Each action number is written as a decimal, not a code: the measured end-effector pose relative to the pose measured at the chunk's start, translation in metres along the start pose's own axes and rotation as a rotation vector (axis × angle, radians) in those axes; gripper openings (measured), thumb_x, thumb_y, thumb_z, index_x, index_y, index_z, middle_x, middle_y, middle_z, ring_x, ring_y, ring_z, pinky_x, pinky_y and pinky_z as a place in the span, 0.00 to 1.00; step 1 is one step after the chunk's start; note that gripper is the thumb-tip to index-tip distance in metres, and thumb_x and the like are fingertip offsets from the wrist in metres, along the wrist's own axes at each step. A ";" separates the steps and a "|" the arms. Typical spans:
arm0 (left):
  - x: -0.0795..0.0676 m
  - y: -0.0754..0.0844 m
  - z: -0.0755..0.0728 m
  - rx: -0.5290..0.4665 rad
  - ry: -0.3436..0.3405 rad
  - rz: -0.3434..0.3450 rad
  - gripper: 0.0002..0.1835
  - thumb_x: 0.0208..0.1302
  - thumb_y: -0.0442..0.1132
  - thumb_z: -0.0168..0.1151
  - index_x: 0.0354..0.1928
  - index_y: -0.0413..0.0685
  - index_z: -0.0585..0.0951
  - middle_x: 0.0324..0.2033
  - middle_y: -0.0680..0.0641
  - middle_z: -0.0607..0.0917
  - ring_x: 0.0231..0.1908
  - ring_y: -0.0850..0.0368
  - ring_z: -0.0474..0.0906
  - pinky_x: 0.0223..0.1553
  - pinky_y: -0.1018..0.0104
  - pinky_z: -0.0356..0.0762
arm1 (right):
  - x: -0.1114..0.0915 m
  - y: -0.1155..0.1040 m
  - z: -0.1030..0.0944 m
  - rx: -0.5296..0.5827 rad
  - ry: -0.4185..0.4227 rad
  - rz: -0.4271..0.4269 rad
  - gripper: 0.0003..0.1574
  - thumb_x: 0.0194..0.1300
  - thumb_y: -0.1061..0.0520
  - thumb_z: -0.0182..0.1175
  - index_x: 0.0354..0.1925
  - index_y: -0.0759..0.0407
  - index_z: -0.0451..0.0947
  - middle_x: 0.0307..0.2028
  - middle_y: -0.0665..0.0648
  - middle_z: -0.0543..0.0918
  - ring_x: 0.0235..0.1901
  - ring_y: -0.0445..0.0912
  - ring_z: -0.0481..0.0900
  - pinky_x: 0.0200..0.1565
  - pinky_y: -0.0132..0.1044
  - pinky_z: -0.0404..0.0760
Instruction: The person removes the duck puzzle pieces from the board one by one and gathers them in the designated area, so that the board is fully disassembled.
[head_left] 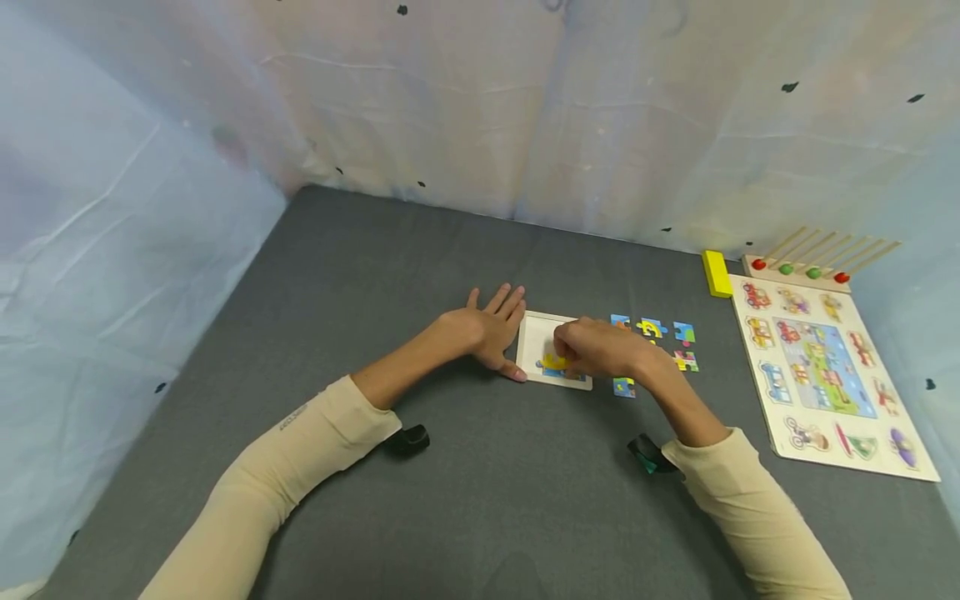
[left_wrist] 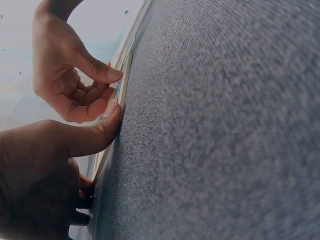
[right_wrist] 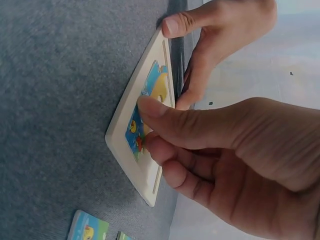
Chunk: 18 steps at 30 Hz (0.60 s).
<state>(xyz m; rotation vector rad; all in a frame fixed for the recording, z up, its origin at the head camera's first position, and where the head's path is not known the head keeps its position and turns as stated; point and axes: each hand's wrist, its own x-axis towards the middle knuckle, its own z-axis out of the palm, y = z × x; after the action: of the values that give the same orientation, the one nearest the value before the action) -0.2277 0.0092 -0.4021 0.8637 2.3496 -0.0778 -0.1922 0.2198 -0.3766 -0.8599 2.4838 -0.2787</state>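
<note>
A shallow white puzzle tray (head_left: 537,337) lies on the grey table, with joined jigsaw pieces (right_wrist: 159,86) along its near side, blue and yellow. My left hand (head_left: 489,330) rests at the tray's left edge, fingers spread, its thumb against the near left corner. Over the tray, my right hand (head_left: 600,347) has its fingers curled. In the right wrist view its thumb and forefinger pinch a blue jigsaw piece (right_wrist: 133,128) with small colourful figures, low in the tray. The fingers partly hide this piece.
Several loose jigsaw pieces (head_left: 684,332) lie right of the tray, some partly under the right hand. Farther right are a large picture puzzle board (head_left: 765,392), a yellow block (head_left: 717,273) and a wooden peg rack (head_left: 798,272) with red and green beads. Pale curtains surround the table.
</note>
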 end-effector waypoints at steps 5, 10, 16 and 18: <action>0.001 0.002 -0.001 0.006 0.003 -0.001 0.68 0.64 0.78 0.56 0.84 0.44 0.32 0.83 0.43 0.22 0.83 0.44 0.18 0.81 0.30 0.31 | -0.004 0.004 -0.001 0.057 0.018 -0.001 0.13 0.62 0.63 0.75 0.35 0.61 0.76 0.28 0.53 0.78 0.26 0.41 0.71 0.32 0.33 0.70; 0.001 0.001 -0.001 0.000 -0.001 0.004 0.68 0.64 0.78 0.56 0.84 0.44 0.32 0.83 0.43 0.22 0.83 0.44 0.17 0.81 0.30 0.31 | -0.005 0.007 -0.004 0.155 0.009 -0.072 0.12 0.64 0.64 0.72 0.33 0.61 0.75 0.28 0.53 0.80 0.26 0.40 0.75 0.31 0.32 0.74; 0.000 0.000 -0.001 0.001 -0.007 0.002 0.68 0.64 0.79 0.55 0.84 0.44 0.31 0.82 0.43 0.21 0.83 0.44 0.17 0.81 0.30 0.30 | -0.006 0.009 -0.006 0.240 0.015 -0.153 0.11 0.65 0.65 0.71 0.34 0.61 0.76 0.29 0.56 0.84 0.26 0.45 0.84 0.31 0.31 0.79; 0.000 0.000 -0.001 -0.001 -0.003 0.003 0.68 0.64 0.79 0.55 0.84 0.44 0.31 0.82 0.43 0.21 0.83 0.44 0.17 0.81 0.30 0.30 | -0.008 0.008 -0.008 0.256 0.037 -0.162 0.09 0.66 0.66 0.70 0.35 0.61 0.77 0.29 0.57 0.85 0.26 0.45 0.85 0.31 0.32 0.80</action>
<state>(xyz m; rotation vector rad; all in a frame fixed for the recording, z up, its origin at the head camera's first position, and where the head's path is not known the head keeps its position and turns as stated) -0.2281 0.0094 -0.4012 0.8663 2.3451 -0.0768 -0.1950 0.2318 -0.3693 -0.9529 2.3473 -0.6578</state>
